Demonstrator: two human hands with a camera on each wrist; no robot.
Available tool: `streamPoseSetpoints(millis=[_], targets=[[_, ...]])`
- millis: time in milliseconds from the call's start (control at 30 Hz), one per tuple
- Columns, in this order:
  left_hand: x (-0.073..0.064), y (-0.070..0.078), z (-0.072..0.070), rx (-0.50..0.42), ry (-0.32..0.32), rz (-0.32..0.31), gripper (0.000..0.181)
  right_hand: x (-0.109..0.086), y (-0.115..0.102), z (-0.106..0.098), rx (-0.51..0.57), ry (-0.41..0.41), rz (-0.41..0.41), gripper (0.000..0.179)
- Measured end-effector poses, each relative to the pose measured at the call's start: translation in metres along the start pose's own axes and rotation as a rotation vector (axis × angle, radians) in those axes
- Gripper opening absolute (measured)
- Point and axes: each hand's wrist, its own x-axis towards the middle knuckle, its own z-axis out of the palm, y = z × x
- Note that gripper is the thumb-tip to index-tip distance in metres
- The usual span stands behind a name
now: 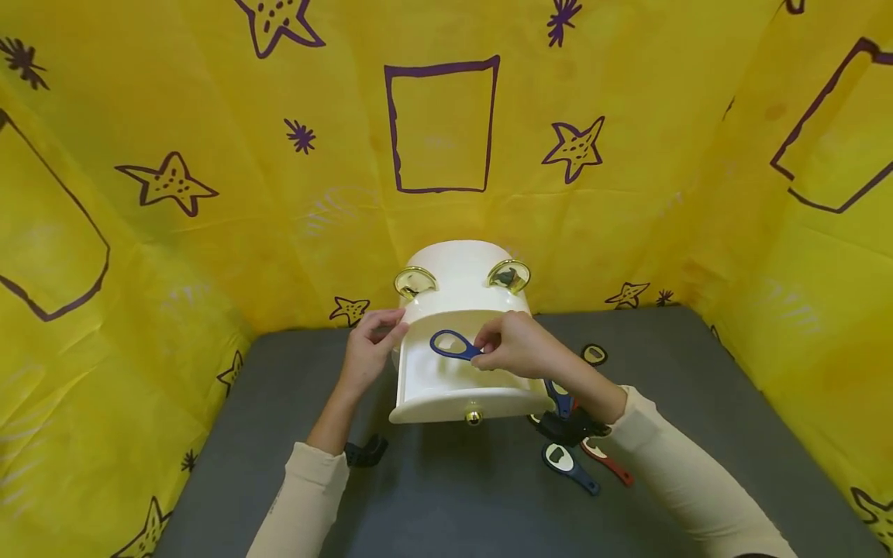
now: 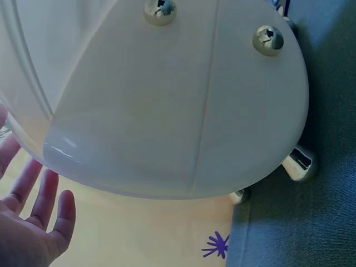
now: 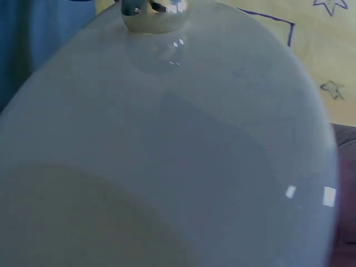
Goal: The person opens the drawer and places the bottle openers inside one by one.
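Note:
A glossy white storage box with gold handles stands before me, its upper drawer pulled out toward me. Over that drawer my right hand pinches a blue bottle opener by its handle, the oval head pointing left. My left hand is at the box's left side; in the left wrist view its fingers are spread and loosely extended along the edge. A gold knob and the curved white drawer front fill most of the right wrist view.
Right of the box, partly under my right forearm, lie several bottle openers: a blue one, a red one and a dark one. Gold feet hold the box above the grey tabletop. Yellow cloth walls surround it.

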Motion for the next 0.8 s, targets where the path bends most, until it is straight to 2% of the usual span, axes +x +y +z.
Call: streamPoseSetpoints(millis=[133,333,433,567,700,800], targets=[[0.000,0.000,0.000,-0.003,-0.007,0.002,0.031,0.010,0.000,0.011,-0.061,-0.047,0.000,0.013],[0.001,-0.001,-0.001,-0.013,-0.008,-0.001,0.030,0.022,-0.001,0.025,-0.143,-0.067,0.002,0.012],[0.002,-0.002,-0.002,-0.011,-0.011,-0.004,0.031,0.027,-0.002,0.031,-0.060,-0.100,0.029,0.012],[0.001,-0.004,-0.004,-0.017,-0.001,-0.005,0.030,0.028,-0.002,0.033,0.146,-0.133,0.035,0.015],[0.001,-0.005,-0.004,-0.029,-0.010,0.006,0.030,0.020,0.006,0.018,0.285,-0.081,0.026,0.021],[0.001,-0.005,-0.003,-0.037,-0.017,0.013,0.030,0.010,0.016,-0.001,0.328,-0.029,0.029,0.024]])
